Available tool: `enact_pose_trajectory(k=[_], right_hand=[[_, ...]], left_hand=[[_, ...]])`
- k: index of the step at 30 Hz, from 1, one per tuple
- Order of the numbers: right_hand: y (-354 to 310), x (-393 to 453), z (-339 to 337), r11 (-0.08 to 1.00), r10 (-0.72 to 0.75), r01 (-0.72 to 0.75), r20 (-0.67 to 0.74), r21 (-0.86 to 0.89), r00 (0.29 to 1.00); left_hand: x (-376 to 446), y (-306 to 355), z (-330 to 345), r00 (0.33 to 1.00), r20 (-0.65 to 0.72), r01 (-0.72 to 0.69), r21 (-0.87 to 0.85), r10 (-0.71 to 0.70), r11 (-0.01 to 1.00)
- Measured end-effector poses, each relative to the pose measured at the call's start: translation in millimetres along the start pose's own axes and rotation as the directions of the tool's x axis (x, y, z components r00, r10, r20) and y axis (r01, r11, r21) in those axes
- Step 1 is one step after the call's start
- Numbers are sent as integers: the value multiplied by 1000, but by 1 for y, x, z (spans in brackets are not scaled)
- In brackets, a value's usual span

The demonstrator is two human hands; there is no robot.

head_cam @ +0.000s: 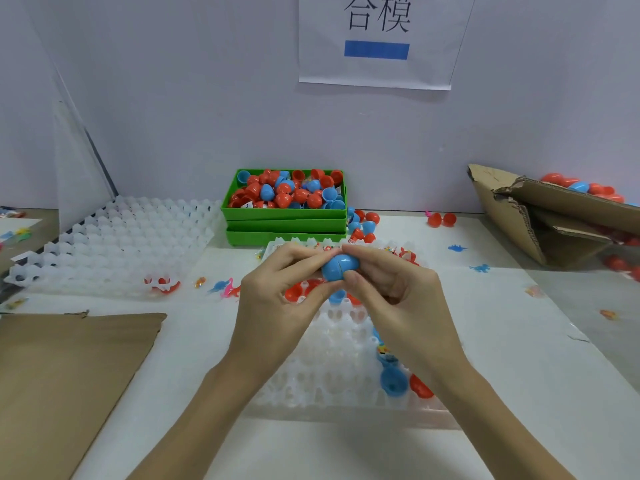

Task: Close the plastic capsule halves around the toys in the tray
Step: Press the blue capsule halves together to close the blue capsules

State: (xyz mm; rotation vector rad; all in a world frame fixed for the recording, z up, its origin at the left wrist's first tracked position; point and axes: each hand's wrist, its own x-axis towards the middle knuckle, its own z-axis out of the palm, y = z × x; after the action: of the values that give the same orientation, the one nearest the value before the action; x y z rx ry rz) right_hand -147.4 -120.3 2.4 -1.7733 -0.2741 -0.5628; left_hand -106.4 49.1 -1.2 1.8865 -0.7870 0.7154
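A blue capsule (pixel 338 267) with its two halves joined at a visible seam is held above the white tray (pixel 332 379). My left hand (pixel 277 303) pinches its left half and my right hand (pixel 398 299) pinches its right half. Under my hands the tray holds red capsule halves (pixel 294 293) and a blue half (pixel 337 296). At the tray's near right sit an open blue half (pixel 393 382), a red half (pixel 420 388) and a small colourful toy (pixel 384 351). Much of the tray's middle is hidden by my hands.
Stacked green bins (pixel 284 220) full of red and blue capsule halves stand behind the tray. A stack of white trays (pixel 114 244) lies at left, a cardboard sheet (pixel 65 372) at near left, a torn cardboard box (pixel 540 220) at right. Loose toys (pixel 479 268) and capsule halves (pixel 441 220) dot the table.
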Motion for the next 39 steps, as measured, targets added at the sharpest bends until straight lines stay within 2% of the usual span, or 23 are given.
enact_pose_trajectory(k=[8,17,19,21,25,28,32,36,39], right_hand=[[5,-7,13,997,25,-13,-151,82,988],[4,-5,16,999,20,-14,-157,42,987],[2,-5,16,1000,9,-5,-151,27,989],[1,-6,16,1000,-2,6,-151,27,988],[-1,-6,13,999,-33,30,-167,-22,985],[-3,-7,12,997,-55,45,-166,-61,985],[-4,-9,17,992,-77,59,-158,-114,984],[-3,-10,19,987,-117,94,-176,-133,977],[-3,-10,21,966,-179,137,-183,-221,967]], left_hand=[[-6,6,12,997,-70,-19,83,25,996],[-6,12,14,993,-113,26,80,-17,996],[-5,11,13,996,-75,56,39,-53,998],[-3,7,10,991,-13,128,-96,-130,987],[0,7,6,943,192,328,-377,-273,866],[2,11,6,896,234,443,-528,-377,725],[3,12,7,846,211,516,-554,-489,654],[3,14,7,829,220,532,-596,-515,602],[3,16,7,827,204,524,-617,-524,587]])
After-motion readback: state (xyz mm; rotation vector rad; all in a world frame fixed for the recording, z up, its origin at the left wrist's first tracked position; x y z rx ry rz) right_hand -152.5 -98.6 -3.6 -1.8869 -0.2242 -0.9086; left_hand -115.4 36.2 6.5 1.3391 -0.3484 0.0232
